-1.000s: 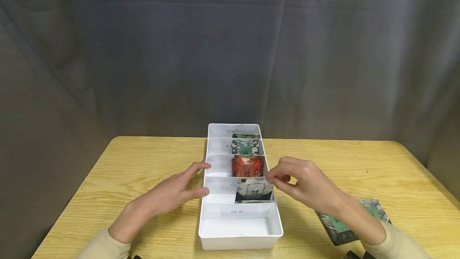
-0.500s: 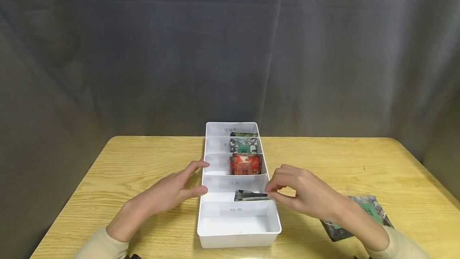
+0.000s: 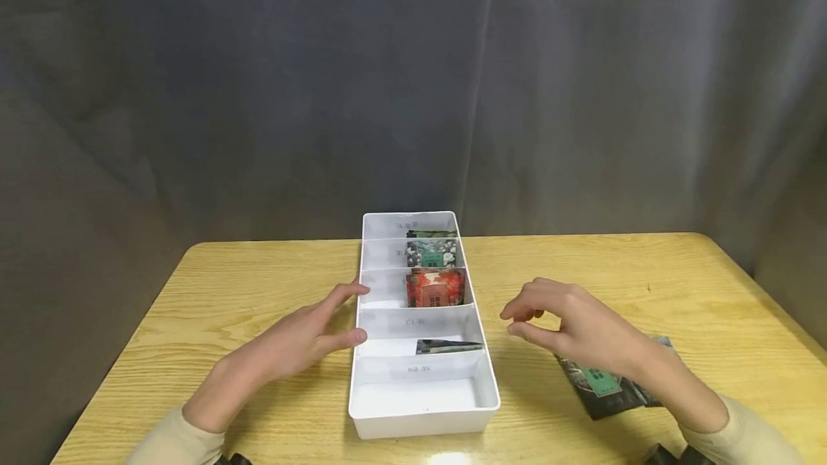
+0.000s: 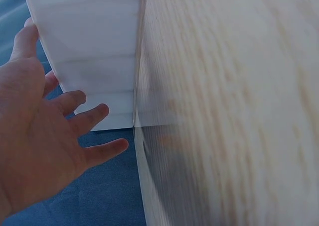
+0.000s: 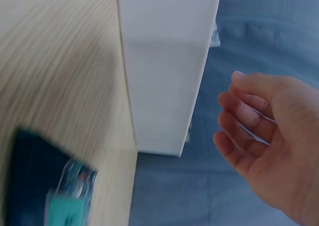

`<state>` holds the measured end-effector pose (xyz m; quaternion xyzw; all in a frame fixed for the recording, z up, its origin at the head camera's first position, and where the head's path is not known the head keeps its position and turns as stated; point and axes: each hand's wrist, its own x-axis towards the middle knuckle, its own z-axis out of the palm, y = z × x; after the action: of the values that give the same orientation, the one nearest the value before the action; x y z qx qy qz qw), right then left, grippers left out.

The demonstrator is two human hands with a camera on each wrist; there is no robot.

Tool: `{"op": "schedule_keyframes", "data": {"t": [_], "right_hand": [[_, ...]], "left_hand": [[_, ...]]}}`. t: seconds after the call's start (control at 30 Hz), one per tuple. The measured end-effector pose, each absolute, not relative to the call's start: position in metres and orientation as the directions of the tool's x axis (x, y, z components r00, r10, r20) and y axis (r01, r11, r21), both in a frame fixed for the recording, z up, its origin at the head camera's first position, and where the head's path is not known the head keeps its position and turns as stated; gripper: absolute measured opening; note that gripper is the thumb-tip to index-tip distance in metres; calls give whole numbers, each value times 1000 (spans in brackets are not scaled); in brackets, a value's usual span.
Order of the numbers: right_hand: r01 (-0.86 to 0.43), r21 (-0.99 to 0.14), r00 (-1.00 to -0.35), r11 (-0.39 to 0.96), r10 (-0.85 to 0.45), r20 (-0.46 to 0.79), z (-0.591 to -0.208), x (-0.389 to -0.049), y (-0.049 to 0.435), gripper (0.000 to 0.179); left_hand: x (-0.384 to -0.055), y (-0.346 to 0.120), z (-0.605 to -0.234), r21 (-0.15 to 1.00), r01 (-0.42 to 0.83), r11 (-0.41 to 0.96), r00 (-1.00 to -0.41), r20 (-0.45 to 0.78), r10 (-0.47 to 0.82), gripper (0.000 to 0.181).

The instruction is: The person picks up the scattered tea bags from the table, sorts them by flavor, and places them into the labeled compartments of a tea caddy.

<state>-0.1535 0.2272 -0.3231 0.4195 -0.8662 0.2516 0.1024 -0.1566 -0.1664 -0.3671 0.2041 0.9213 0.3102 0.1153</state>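
A long white divided box [image 3: 423,423] stands on the table, its compartments in one row. My left hand [image 3: 284,346] rests its thumb and a fingertip on the box's left rim; the left wrist view shows its fingers spread along that side. To the right of the box my right hand [image 3: 581,325] hovers, fingers loosely bent and holding nothing. A dark flat packet [image 3: 447,346] lies in the second compartment from the front. Behind it are red packets [image 3: 436,288], then a green-and-white floral packet [image 3: 431,253], and a green packet [image 3: 431,234] at the back.
More dark packets with a green label [image 3: 601,382] lie on the wooden table [image 3: 562,257] at the right, partly under my right forearm. A grey curtain [image 3: 291,106] hangs behind the table. Handwritten marks [image 3: 418,369] show on the box's dividers.
My right hand has let go of the packet in the second compartment and moved right, away from the box. That packet has sunk from upright to flat. The left hand keeps its place.
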Motion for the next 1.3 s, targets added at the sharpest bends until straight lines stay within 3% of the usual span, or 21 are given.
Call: {"op": "schedule_keyframes", "data": {"t": [0.57,0.8,1.1,1.3], "right_hand": [[-642,-421,-761,640,-600,248,-336,-170,289,16],[-606,-453,-780,654,-600,176,-349,-172,309,15],[-498,-546,-810,673,-586,16,-359,-171,329,26],[-492,-573,-803,656,-596,7,-367,-173,343,26]], "left_hand": [[-160,-169,-367,623,323,713,-884,-69,462,66],[-160,-167,-367,623,322,713,-883,-76,464,66],[-159,-166,-367,614,329,717,-882,-71,466,64],[-159,-166,-367,615,312,724,-886,-86,455,62]]}}
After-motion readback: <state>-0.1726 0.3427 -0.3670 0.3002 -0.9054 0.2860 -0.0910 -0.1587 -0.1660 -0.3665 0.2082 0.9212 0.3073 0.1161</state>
